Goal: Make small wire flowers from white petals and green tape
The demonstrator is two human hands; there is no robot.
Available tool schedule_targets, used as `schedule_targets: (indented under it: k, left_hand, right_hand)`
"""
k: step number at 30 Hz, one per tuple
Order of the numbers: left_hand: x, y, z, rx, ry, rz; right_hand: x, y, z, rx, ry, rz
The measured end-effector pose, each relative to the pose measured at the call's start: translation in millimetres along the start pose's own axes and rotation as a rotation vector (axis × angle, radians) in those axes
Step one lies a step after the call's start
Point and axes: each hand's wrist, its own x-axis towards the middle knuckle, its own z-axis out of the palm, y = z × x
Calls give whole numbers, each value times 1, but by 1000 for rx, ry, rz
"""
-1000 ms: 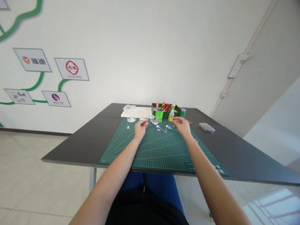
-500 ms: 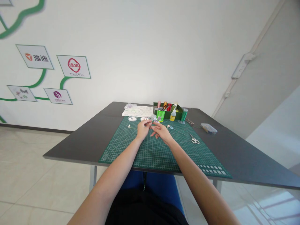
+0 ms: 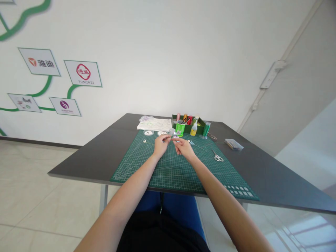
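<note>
1. Head view, handling: the thin piece (image 3: 172, 137) sits at my fingertips, above the cutting mat (image 3: 168, 171); it is too small to make out well. I judge it very light, bendable and easily crushed, best taken by its end in a gentle pinch.
2. Head view, my left hand (image 3: 160, 144): thumb and forefinger are pinched together, seemingly on that piece, the other fingers curled in.
3. Head view, my right hand (image 3: 184, 147): forefinger reaches toward my left fingertips, the rest loosely bent; I cannot tell whether it grips anything.
4. Head view, around them: a white flower (image 3: 144, 141) lies left of my hands, a blue flower (image 3: 191, 142) just beside my right, and scissors (image 3: 217, 158) farther right.
</note>
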Motion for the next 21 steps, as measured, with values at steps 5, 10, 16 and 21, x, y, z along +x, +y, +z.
schedule_targets:
  k: [5, 10, 16, 21]
  left_hand:
    - [0, 1, 1, -5, 8, -24]
    - [4, 3, 2, -1, 1, -70]
    - [20, 13, 3, 27, -59, -43]
    - [34, 17, 3, 76, -109, -31]
  right_hand:
    - [5, -2, -6, -53, 12, -26]
    - [10, -4, -12, -108, -10, -66]
    - [18, -8, -20, -151, -10, -85]
    - [22, -12, -26, -177, -4, -99]
